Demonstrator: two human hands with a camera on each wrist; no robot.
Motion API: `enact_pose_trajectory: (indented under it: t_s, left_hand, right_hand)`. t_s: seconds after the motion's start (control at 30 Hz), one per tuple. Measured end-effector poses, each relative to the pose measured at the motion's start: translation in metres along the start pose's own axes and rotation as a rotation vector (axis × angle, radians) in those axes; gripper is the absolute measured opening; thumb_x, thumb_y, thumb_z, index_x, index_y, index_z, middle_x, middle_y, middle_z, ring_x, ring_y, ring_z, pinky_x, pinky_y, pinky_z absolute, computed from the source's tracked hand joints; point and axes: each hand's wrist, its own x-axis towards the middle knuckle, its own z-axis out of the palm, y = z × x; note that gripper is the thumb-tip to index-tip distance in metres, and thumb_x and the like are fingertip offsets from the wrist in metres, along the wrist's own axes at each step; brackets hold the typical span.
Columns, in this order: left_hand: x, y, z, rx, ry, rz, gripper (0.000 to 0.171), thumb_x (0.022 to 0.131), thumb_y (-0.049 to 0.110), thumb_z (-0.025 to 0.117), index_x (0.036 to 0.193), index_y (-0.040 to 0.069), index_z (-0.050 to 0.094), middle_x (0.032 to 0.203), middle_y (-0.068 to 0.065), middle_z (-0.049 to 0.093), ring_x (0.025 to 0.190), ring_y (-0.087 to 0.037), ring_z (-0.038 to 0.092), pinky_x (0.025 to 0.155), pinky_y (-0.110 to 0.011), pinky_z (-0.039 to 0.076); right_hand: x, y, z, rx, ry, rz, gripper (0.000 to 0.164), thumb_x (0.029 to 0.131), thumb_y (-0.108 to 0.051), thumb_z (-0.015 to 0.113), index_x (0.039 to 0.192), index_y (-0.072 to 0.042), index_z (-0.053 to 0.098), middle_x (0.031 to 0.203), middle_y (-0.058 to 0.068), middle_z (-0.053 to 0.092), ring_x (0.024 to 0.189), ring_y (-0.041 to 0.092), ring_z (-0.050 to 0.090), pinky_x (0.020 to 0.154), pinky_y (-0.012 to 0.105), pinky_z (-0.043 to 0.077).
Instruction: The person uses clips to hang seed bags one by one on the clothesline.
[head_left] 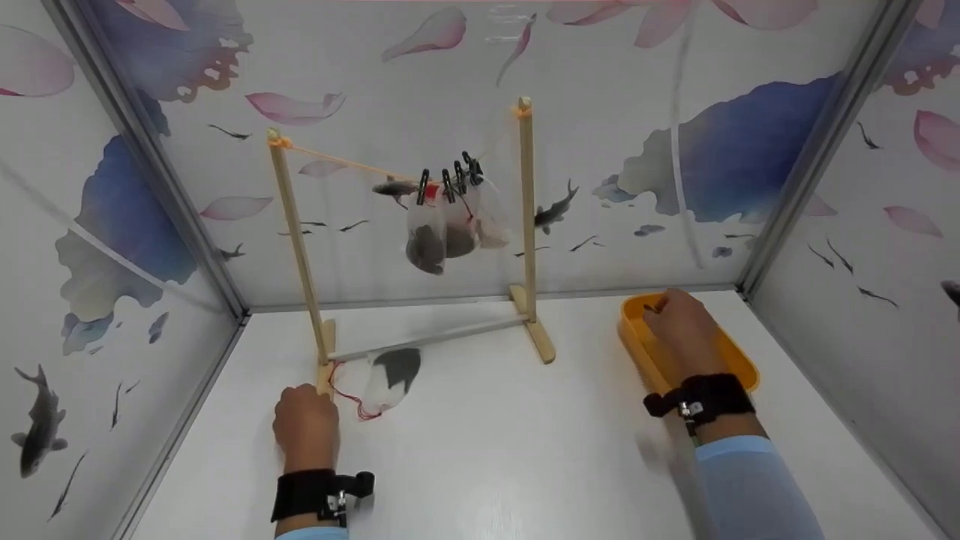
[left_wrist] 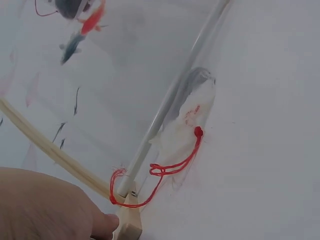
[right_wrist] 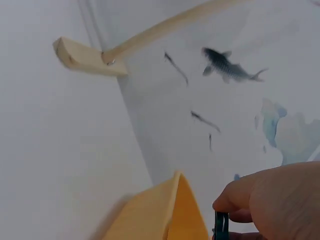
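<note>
My left hand [head_left: 307,420] rests at the left wooden foot [left_wrist: 131,220] of a small clothesline stand, fingers loosely curled, a fingertip right beside the foot. Just to its right lies a white pouch [head_left: 382,379] with a dark grey patch and a red drawstring [left_wrist: 182,162]. Over a yellow tray [head_left: 634,352], my right hand [head_left: 684,330] pinches a small black clip [right_wrist: 221,225] between thumb and fingers. From the stand's orange cord [head_left: 345,161] hang several similar pouches [head_left: 427,247], held by black clips [head_left: 424,186].
The stand's posts [head_left: 529,217] rise on both sides, joined low down by a pale crossbar [head_left: 435,330]. Printed walls [head_left: 360,270] with fish and petals enclose the white table [head_left: 480,465] at the back and sides. The tray stands near the back right corner.
</note>
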Motion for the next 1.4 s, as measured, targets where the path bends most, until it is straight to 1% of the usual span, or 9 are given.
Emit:
enact_pose_trajectory:
  t_s: [0.13, 0.27, 0.33, 0.53, 0.7, 0.87, 1.03, 1.17, 1.4]
  left_hand:
    - [-0.002, 0.016, -0.009, -0.03, 0.056, 0.06, 0.038, 0.112, 0.013, 0.062, 0.135, -0.016, 0.071, 0.123, -0.039, 0.065, 0.119, -0.058, 0.067, 0.093, -0.066, 0.058]
    - [-0.008, 0.044, -0.019, -0.159, 0.07, 0.142, 0.041, 0.113, 0.018, 0.066, 0.141, -0.011, 0.071, 0.127, -0.034, 0.068, 0.122, -0.052, 0.068, 0.099, -0.063, 0.056]
    - [-0.015, 0.059, -0.023, -0.227, 0.061, 0.18, 0.039, 0.113, 0.02, 0.067, 0.14, -0.008, 0.073, 0.128, -0.029, 0.07, 0.122, -0.047, 0.069, 0.1, -0.06, 0.056]
    - [-0.04, 0.099, -0.026, -0.334, 0.026, 0.34, 0.032, 0.115, 0.027, 0.07, 0.134, 0.004, 0.08, 0.121, -0.012, 0.075, 0.117, -0.03, 0.072, 0.097, -0.047, 0.057]
    - [-0.057, 0.121, -0.024, -0.424, -0.079, 0.469, 0.029, 0.116, 0.031, 0.069, 0.132, 0.011, 0.083, 0.115, -0.002, 0.077, 0.11, -0.019, 0.071, 0.096, -0.039, 0.057]
    - [-0.069, 0.135, -0.023, -0.49, -0.211, 0.556, 0.037, 0.115, 0.038, 0.069, 0.14, 0.014, 0.08, 0.12, 0.0, 0.077, 0.11, -0.015, 0.072, 0.098, -0.037, 0.059]
    - [-0.075, 0.143, -0.02, -0.494, -0.282, 0.596, 0.047, 0.11, 0.04, 0.077, 0.149, 0.014, 0.075, 0.126, -0.001, 0.078, 0.117, -0.017, 0.072, 0.1, -0.04, 0.058]
    - [-0.078, 0.144, -0.018, -0.481, -0.307, 0.594, 0.053, 0.105, 0.041, 0.082, 0.151, 0.016, 0.074, 0.129, 0.0, 0.077, 0.12, -0.018, 0.071, 0.1, -0.039, 0.058]
    - [-0.079, 0.143, -0.022, -0.475, -0.308, 0.631, 0.047, 0.105, 0.043, 0.082, 0.143, 0.016, 0.078, 0.124, 0.002, 0.078, 0.116, -0.017, 0.073, 0.098, -0.036, 0.059]
  right_hand:
    - [-0.017, -0.029, 0.009, 0.14, 0.014, -0.018, 0.032, 0.113, -0.028, 0.068, 0.132, -0.003, 0.066, 0.132, 0.023, 0.071, 0.107, 0.034, 0.068, 0.096, 0.044, 0.063]
    - [-0.039, -0.066, 0.024, 0.276, 0.017, -0.071, 0.024, 0.113, -0.025, 0.07, 0.132, -0.011, 0.069, 0.138, 0.018, 0.071, 0.116, 0.034, 0.07, 0.106, 0.047, 0.064]
    - [-0.05, -0.083, 0.034, 0.319, 0.014, -0.119, 0.022, 0.112, -0.024, 0.073, 0.132, -0.013, 0.07, 0.138, 0.015, 0.072, 0.119, 0.034, 0.069, 0.106, 0.046, 0.064]
    - [-0.084, -0.123, 0.066, 0.404, 0.026, -0.326, 0.02, 0.107, -0.022, 0.083, 0.125, -0.017, 0.075, 0.128, 0.006, 0.077, 0.115, 0.027, 0.07, 0.093, 0.035, 0.06]
    - [-0.109, -0.149, 0.087, 0.487, -0.005, -0.541, 0.022, 0.103, -0.019, 0.086, 0.122, -0.02, 0.076, 0.12, 0.0, 0.077, 0.108, 0.019, 0.069, 0.089, 0.04, 0.06]
    - [-0.127, -0.162, 0.1, 0.522, -0.068, -0.72, 0.022, 0.103, -0.019, 0.086, 0.123, -0.021, 0.076, 0.121, -0.003, 0.077, 0.106, 0.018, 0.069, 0.09, 0.037, 0.06]
    - [-0.135, -0.168, 0.109, 0.544, -0.096, -0.827, 0.018, 0.104, -0.018, 0.085, 0.119, -0.02, 0.077, 0.127, -0.003, 0.08, 0.108, 0.024, 0.074, 0.09, 0.035, 0.061]
    - [-0.138, -0.169, 0.114, 0.552, -0.116, -0.89, 0.015, 0.105, -0.02, 0.084, 0.117, -0.019, 0.076, 0.131, -0.003, 0.081, 0.116, 0.024, 0.077, 0.092, 0.043, 0.063]
    - [-0.14, -0.17, 0.114, 0.567, -0.107, -0.949, 0.012, 0.106, -0.022, 0.084, 0.115, -0.017, 0.077, 0.133, 0.0, 0.081, 0.117, 0.019, 0.077, 0.092, 0.034, 0.061]
